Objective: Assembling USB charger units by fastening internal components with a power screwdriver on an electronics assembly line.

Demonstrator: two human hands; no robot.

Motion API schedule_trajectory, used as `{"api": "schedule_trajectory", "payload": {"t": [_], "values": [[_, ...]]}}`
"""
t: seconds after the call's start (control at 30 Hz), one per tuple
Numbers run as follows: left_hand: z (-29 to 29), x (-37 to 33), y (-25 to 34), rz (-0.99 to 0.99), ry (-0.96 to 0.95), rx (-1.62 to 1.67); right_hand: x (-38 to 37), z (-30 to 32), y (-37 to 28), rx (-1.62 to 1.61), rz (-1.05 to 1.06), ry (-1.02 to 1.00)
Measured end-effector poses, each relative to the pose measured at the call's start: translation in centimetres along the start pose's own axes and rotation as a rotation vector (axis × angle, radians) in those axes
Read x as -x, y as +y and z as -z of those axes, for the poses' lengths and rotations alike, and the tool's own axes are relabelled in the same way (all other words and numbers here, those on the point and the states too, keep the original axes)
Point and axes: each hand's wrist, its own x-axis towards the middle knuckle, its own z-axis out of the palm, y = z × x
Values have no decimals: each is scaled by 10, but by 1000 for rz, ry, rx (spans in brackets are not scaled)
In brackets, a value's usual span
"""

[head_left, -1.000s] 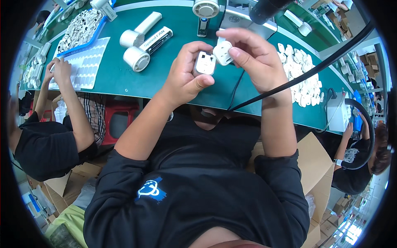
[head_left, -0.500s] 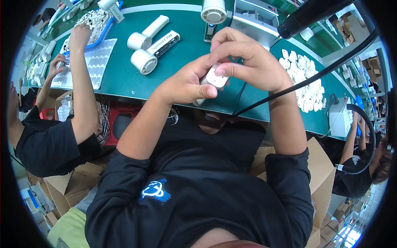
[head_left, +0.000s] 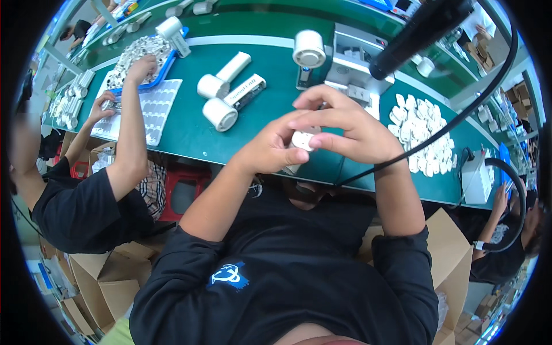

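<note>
Over the table's near edge, both my hands meet at a white plastic piece (head_left: 303,140) with a rounded end face and small dark holes. My left hand (head_left: 268,144) is closed round it, thumb pressed to its lower side. A pale length of it shows below that hand; the rest is hidden by fingers. From the other side my right hand (head_left: 359,129) pinches the rounded end, its thumb on the face and its fingers arched over the top. Beyond my left hand lie two white handheld fans, a nearer fan (head_left: 220,114) and a farther fan (head_left: 214,86).
Another fan (head_left: 309,49) stands upright beside a grey metal box (head_left: 359,63). A black cylindrical tool (head_left: 422,37) hangs overhead, its cable (head_left: 443,135) crossing my right forearm. Small white parts (head_left: 422,135) are heaped at right. At left a co-worker's hand (head_left: 142,69) reaches into a blue tray (head_left: 158,77).
The view has shifted, so the table and my hands sit lower in it. My right fingers have spread into a wider arch over the white piece. The co-worker's hand is now in the tray.
</note>
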Motion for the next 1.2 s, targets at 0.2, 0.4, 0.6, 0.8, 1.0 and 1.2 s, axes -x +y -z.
{"api": "schedule_trajectory", "payload": {"t": [0.2, 0.4, 0.6, 0.8, 1.0, 1.2], "values": [[6, -1, 9, 34, 4, 28, -7, 2, 6, -84, 41, -72], [2, -2, 6, 64, -57, 59, -8, -10, 10, -159, -61, 4], [-1, 1, -1, -14, 92, 21, -7, -31, 7, -203, -129, 199], [-6, 1, 3, -99, 86, -90, -9, -31, 3, -186, -148, 233], [-5, 2, -3, -129, 36, -212, -2, -31, 6, -227, -119, 241], [-15, 6, -3, -153, 122, -164, 24, 11, -4, 234, 249, 760]]}}
